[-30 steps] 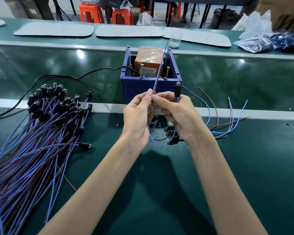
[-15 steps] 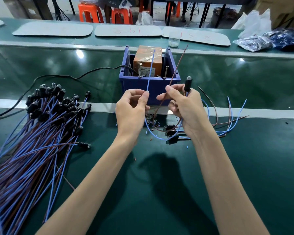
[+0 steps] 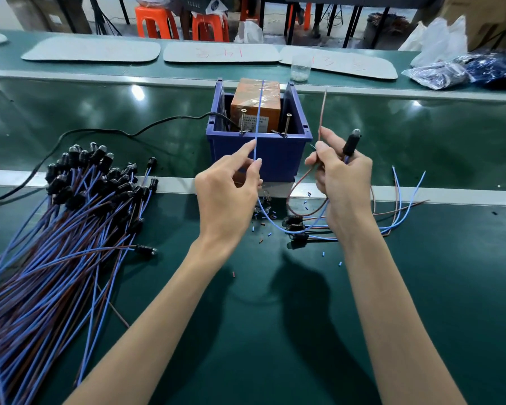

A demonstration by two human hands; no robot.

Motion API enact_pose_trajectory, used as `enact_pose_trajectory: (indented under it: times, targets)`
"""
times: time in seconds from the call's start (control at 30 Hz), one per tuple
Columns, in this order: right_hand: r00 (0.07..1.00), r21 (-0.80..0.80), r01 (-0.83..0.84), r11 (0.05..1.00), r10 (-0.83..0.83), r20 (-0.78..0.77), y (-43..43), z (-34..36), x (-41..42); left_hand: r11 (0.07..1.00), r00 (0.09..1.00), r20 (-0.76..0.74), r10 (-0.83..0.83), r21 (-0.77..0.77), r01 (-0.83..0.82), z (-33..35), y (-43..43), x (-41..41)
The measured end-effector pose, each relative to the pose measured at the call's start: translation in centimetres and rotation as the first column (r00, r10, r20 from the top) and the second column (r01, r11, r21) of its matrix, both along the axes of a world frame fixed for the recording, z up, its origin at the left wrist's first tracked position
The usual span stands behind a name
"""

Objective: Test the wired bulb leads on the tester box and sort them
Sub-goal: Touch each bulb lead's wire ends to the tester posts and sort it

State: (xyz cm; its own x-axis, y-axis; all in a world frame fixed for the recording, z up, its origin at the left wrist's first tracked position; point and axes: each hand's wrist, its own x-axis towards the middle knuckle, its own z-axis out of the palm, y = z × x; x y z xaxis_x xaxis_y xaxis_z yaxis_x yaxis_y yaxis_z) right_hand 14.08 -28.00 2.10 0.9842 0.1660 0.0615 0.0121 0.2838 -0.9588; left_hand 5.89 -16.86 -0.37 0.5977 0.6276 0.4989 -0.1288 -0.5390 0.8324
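**Hands spreading the two leads apart at the box**

The left hand [image 3: 228,194] is pinching the blue lead [image 3: 258,118] between thumb and forefinger, holding it upright in front of the box [image 3: 275,153]. Its tip is reaching up across the orange block [image 3: 270,103] and passing just right of the left screw [image 3: 242,121]; whether it is touching that screw cannot be told.

The right hand [image 3: 342,182] is pinching the brown lead [image 3: 322,112] with thumb and forefinger, while the bulb [image 3: 350,143] is standing up behind its curled fingers. A second ago both hands were pressed together with the leads side by side. Half a second ago they had parted, and the brown lead was leaning over the box. Now the right hand is sitting further right, and the brown lead is standing nearly upright, outside the box's right wall and clear of the right screw [image 3: 287,124].

The pile [image 3: 70,214] is lying on the belt [image 3: 275,331] at the left, as before, and a few leads [image 3: 398,206] are lying at the right.
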Motion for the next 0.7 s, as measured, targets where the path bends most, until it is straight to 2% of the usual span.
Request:
enact_pose_trajectory:
  times: [0.3, 0.7]
  targets:
    - [0.997, -0.041, 0.076, 0.996, -0.077, -0.025, -0.3, -0.4, 0.9, 0.992, 0.993, -0.055, 0.104, -0.059, -0.108, 0.1, 2.3, 0.2]
    - [0.988, -0.002, 0.069, 0.998, -0.069, -0.137, -0.9, -1.1, 1.7, 0.938, 0.992, -0.075, 0.101, -0.325, -0.120, 0.2, 4.6, 0.4]
